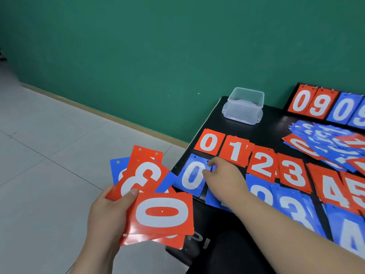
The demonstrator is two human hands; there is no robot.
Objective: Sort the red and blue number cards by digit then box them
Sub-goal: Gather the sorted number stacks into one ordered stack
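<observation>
Left hand (106, 210) thumb-clamps a loose card fan (162, 212) at lower left, right hand (223, 175) curls down at the blue 0 pile (190, 177) mid-frame on the counter (276, 119), grip unclear; cards look thin, light, stiff, slick, so pinch by the edges.

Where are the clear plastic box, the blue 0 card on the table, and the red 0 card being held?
clear plastic box (245, 100): head view, side wall.
blue 0 card (186, 179): head view, white digit.
red 0 card (162, 211): head view, card's middle.
</observation>
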